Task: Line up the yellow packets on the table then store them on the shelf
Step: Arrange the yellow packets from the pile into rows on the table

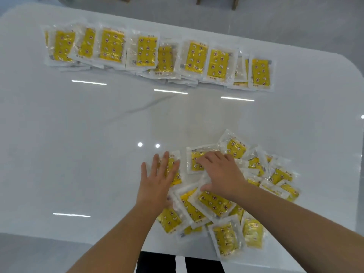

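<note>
A row of yellow packets in clear wrap stretches across the far side of the white table, several overlapping. A loose heap of the same packets lies near the front edge on the right. My left hand lies flat with spread fingers on one packet at the heap's left edge. My right hand rests on another packet, fingers bent over its top and thumb against the packets below.
Glossy table top with light reflections; its front edge runs close to my body, and its rounded right corner is at the back right. Wooden furniture legs stand on the floor beyond the table.
</note>
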A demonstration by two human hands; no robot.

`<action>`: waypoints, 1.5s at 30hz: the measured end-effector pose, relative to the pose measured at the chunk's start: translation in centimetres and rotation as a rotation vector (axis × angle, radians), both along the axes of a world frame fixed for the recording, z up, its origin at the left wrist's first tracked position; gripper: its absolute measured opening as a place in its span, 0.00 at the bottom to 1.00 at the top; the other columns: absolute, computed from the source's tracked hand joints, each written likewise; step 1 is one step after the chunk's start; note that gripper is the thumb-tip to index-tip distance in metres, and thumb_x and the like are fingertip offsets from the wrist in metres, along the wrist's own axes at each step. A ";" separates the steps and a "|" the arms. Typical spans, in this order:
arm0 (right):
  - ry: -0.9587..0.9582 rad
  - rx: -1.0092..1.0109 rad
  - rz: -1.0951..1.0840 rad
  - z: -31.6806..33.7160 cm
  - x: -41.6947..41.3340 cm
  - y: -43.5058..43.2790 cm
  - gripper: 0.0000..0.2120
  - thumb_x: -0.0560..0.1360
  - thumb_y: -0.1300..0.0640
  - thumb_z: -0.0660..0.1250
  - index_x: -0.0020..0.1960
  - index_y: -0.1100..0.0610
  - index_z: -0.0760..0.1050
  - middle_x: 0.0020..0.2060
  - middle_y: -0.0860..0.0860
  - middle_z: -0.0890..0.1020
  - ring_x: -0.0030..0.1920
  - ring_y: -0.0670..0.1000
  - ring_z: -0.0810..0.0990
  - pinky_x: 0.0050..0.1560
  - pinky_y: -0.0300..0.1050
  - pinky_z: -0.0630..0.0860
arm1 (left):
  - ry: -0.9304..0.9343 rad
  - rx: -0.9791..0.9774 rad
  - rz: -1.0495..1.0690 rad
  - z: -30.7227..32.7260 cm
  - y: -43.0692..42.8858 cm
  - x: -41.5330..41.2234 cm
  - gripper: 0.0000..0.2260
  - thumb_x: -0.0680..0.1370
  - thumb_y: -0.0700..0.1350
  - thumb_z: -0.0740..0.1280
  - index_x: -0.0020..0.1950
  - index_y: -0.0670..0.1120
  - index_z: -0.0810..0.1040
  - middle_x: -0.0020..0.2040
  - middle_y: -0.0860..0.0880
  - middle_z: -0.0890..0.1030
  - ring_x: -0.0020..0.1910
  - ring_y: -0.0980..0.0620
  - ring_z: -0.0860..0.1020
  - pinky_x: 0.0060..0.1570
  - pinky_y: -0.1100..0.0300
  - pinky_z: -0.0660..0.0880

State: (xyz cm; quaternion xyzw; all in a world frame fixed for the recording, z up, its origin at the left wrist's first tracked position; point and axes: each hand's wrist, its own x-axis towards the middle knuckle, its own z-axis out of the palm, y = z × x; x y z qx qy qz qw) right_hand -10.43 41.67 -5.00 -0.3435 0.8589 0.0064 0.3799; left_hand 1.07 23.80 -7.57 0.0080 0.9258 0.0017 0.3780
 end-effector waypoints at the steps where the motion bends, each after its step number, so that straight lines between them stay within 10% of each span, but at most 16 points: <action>1: 0.014 -0.002 0.064 -0.1 0.0 0.1 0.36 0.69 0.39 0.70 0.72 0.46 0.61 0.67 0.47 0.67 0.69 0.53 0.64 0.69 0.54 0.59 | 0.014 -0.013 -0.007 -0.3 -0.1 -0.1 0.55 0.71 0.66 0.67 0.71 0.52 0.22 0.72 0.42 0.23 0.75 0.36 0.33 0.72 0.36 0.44; 18: 0.014 -0.135 0.257 -0.8 -0.4 1.3 0.15 0.74 0.56 0.68 0.59 0.51 0.72 0.60 0.49 0.71 0.62 0.53 0.69 0.61 0.48 0.65 | 0.169 -0.075 -0.136 0.8 -2.1 -4.2 0.33 0.71 0.56 0.71 0.70 0.54 0.58 0.65 0.47 0.65 0.60 0.47 0.69 0.60 0.50 0.65; 26: 0.085 -0.129 0.404 -0.5 0.3 3.0 0.31 0.63 0.43 0.76 0.62 0.52 0.72 0.59 0.51 0.75 0.59 0.54 0.74 0.59 0.54 0.70 | 0.081 -0.021 -0.517 0.3 -3.4 -3.3 0.50 0.71 0.63 0.70 0.78 0.50 0.39 0.79 0.42 0.42 0.77 0.39 0.40 0.72 0.36 0.41; 35: 0.128 -0.013 0.504 -0.3 2.0 2.7 0.37 0.68 0.52 0.75 0.71 0.52 0.59 0.64 0.55 0.70 0.65 0.57 0.67 0.69 0.60 0.58 | 0.109 -0.066 -0.450 0.6 -2.7 -4.8 0.41 0.70 0.52 0.74 0.74 0.51 0.51 0.72 0.44 0.60 0.68 0.43 0.63 0.65 0.46 0.63; 39: 0.163 -0.029 0.357 -0.6 2.5 3.0 0.44 0.61 0.53 0.80 0.71 0.50 0.60 0.56 0.52 0.75 0.58 0.56 0.73 0.64 0.57 0.66 | 0.110 -0.080 -0.424 0.6 -3.1 -5.0 0.36 0.70 0.50 0.74 0.72 0.49 0.58 0.69 0.45 0.62 0.64 0.46 0.65 0.60 0.51 0.66; 45: 0.128 -0.005 -0.106 -0.4 3.5 2.6 0.30 0.74 0.51 0.69 0.71 0.49 0.60 0.60 0.49 0.74 0.60 0.54 0.72 0.62 0.49 0.67 | 0.077 -0.127 -0.386 0.7 -3.3 -5.2 0.32 0.73 0.52 0.70 0.71 0.46 0.59 0.64 0.49 0.71 0.63 0.47 0.69 0.66 0.48 0.59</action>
